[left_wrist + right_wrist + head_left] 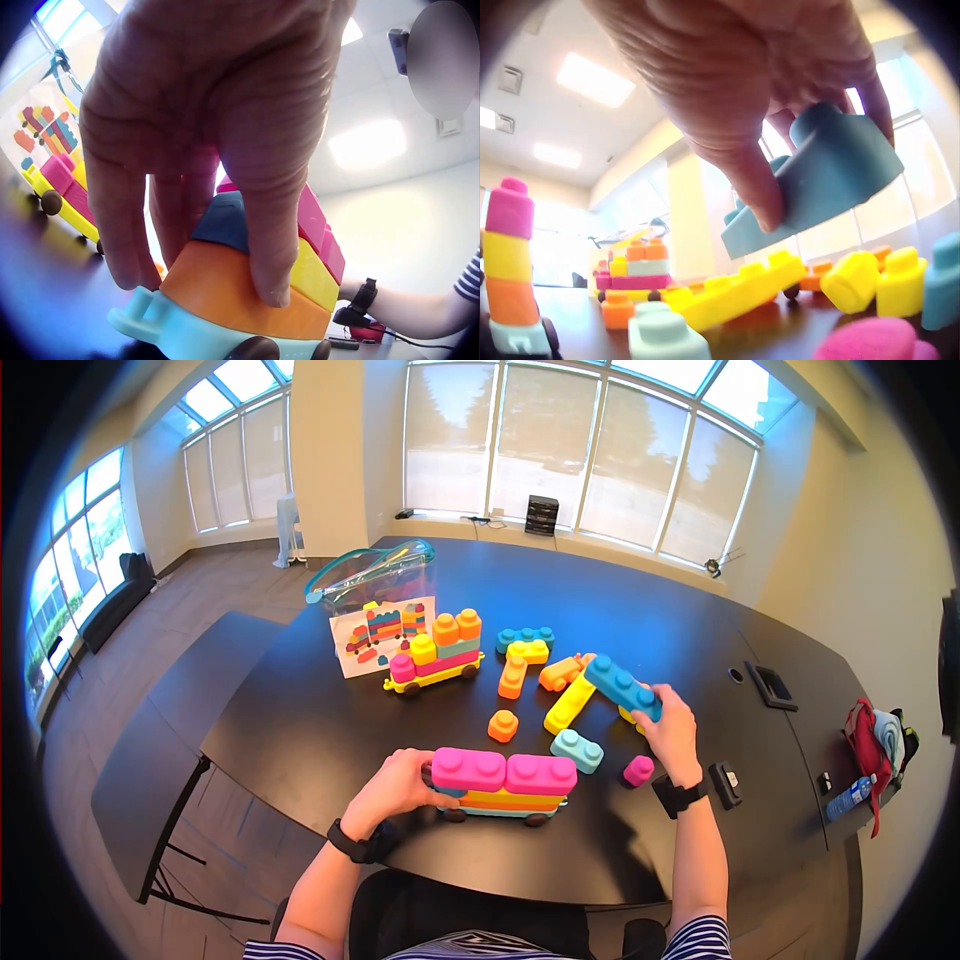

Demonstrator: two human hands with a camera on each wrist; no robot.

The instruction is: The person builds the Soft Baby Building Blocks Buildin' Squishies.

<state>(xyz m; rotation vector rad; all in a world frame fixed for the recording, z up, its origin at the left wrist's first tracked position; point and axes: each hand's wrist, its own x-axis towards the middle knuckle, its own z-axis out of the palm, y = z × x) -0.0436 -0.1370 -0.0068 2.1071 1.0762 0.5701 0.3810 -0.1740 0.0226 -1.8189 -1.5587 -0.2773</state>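
Note:
My left hand grips the left end of a wheeled toy wagon of stacked building blocks, thumb on its near side. Pink blocks top the wagon, above yellow and orange layers; its light blue base has dark wheels. In the left wrist view, a dark blue block sits at the gripped end. Farther right, my right hand holds a long blue building block by one end, tilted above loose blocks. The right wrist view shows my thumb against the side of this blue block.
Loose blocks lie mid-table, including a yellow one, an orange one, a light teal one and a pink one. Behind stand a second block wagon, a picture card and a clear bag. A water bottle is far right.

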